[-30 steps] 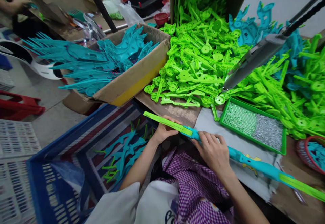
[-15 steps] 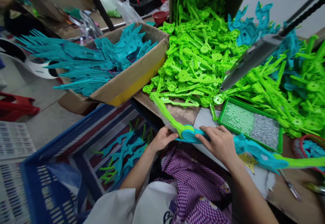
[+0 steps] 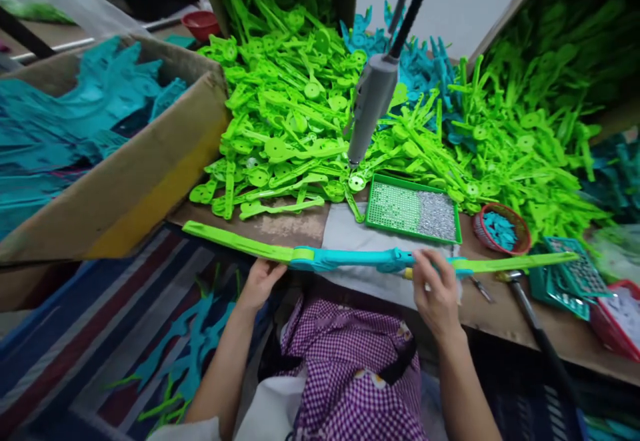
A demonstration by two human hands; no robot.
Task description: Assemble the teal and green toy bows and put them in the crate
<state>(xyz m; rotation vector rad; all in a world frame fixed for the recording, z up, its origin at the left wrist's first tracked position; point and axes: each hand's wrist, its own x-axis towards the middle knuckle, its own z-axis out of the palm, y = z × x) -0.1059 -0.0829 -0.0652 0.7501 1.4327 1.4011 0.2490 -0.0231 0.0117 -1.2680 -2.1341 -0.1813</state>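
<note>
I hold a long toy bow (image 3: 350, 258) level across the table's near edge; its middle is teal and both limbs are lime green. My left hand (image 3: 260, 282) is under the left joint, fingers curled against the green limb. My right hand (image 3: 434, 289) pinches the teal grip near its right end. A grey electric screwdriver (image 3: 371, 109) hangs from a cable above the bench, apart from both hands. Behind the bow lies a green tray (image 3: 413, 209) filled with small silver screws.
A big heap of lime green parts (image 3: 310, 114) covers the bench, with teal parts behind. A cardboard box (image 3: 125, 181) of teal pieces stands at left. A small red basket (image 3: 500, 229) and more trays sit at right. A blue crate (image 3: 100, 334) below holds finished pieces.
The bow's green limbs have swung out straight, so the bow now lies level. My right hand slid rightwards along the teal grip. My view has turned to the right.
</note>
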